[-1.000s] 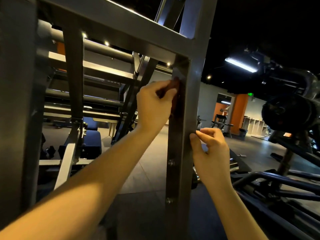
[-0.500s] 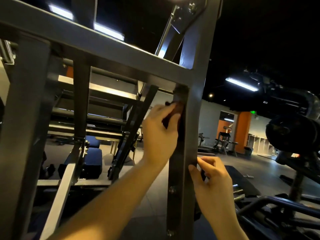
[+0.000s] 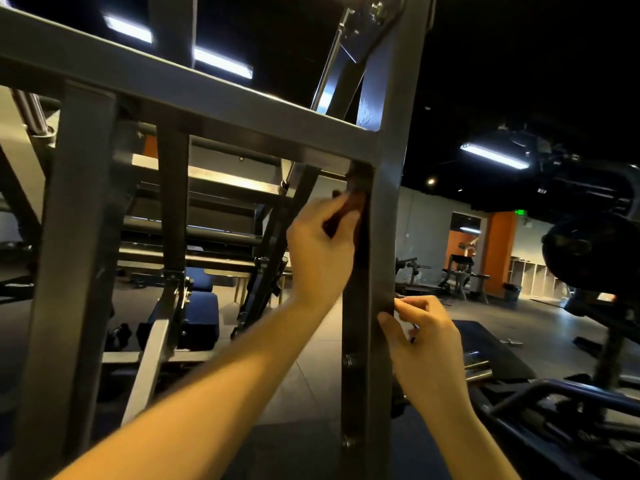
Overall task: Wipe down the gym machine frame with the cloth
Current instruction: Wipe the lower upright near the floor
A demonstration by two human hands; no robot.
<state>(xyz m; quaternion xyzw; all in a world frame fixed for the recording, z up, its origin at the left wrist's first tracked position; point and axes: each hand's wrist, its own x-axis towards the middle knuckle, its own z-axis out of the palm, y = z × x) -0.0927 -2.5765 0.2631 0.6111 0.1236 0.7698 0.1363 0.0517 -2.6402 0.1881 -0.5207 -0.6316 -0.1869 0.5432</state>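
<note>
While the left hand (image 3: 320, 251) keeps gripping the cloth (image 3: 348, 211) against the frame (image 3: 384, 237) under its corner, the right hand (image 3: 426, 344) still grips its edge lower; wiping hasn't advanced.

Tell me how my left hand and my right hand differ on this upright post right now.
The left hand grips a dark reddish cloth; the right hand shows no cloth. The left hand sits high on the upright post, just under the crossbar; the right hand sits lower. The left hand works the post's left side; the right hand pinches its right edge. Both are on the same post.
</note>
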